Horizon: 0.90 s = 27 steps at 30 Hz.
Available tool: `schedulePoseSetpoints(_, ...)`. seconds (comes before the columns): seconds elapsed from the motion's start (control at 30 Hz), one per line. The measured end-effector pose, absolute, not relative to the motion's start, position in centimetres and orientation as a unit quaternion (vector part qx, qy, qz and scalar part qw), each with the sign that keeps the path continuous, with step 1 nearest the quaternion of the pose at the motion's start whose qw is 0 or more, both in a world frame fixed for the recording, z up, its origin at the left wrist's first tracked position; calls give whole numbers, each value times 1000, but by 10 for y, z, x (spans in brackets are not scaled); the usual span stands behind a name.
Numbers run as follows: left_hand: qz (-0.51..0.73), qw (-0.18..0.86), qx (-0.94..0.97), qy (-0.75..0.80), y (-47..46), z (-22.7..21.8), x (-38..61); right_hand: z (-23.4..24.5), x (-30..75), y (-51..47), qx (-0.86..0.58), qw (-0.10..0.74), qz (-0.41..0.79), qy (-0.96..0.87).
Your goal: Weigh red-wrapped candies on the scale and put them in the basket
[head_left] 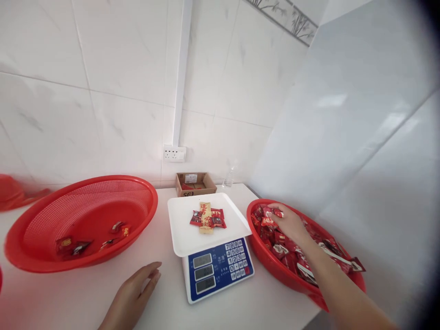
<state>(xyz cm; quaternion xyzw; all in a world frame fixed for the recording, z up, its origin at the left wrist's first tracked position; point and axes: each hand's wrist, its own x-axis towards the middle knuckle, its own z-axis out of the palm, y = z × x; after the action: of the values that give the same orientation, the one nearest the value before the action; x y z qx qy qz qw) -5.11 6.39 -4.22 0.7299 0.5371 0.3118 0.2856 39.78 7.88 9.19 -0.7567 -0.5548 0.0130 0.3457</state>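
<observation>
My left hand [136, 295] is over the white table in front of the scale, thumb and fingers apart and nothing between them. Reaching into the right-hand red basket [256, 254], my right hand [287, 222] has its fingers closed on a small red snack packet [268, 221] at the near-left side of the pile; its fingertips are partly hidden. Many similar red packets [280, 250] fill that basket. On the white pan [182, 240] of the digital scale [220, 270] lie several red packets [219, 222] with a tan wrapped bar [206, 219] across them.
A wide red mesh basket [85, 192] with a few packets in it stands at the left. Behind the scale are a small cardboard box [195, 184] and a clear plastic object [228, 176]. Tiled walls close off the back and right, with a socket [174, 154] on the back wall.
</observation>
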Motion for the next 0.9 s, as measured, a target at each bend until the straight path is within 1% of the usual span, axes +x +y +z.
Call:
schedulePoseSetpoints(0.07, 313, 295, 727, 535, 61, -38, -50, 93, 377, 84, -724, 383, 43, -573)
schedulePoseSetpoints(0.13, 313, 304, 724, 534, 58, -34, -48, 92, 350, 91, -687, 400, 81, -601)
schedulePoseSetpoints(0.3, 310, 306, 725, 534, 57, -28, -48, 76, 282, 112, -615, 387, 165, -666)
schedulePoseSetpoints(0.53, 299, 289, 736, 534, 54, -21, -47, 69, 237, 135, -592, 384, 163, -690)
schedulePoseSetpoints(0.67, 303, 291, 740, 526, 51, -17, -47, 65, 237, 143, -605, 373, 162, -685)
schedulePoseSetpoints(0.9, 284, 295, 744, 528, 51, -16, -45, 65, 243, 143, -609, 387, 158, -674)
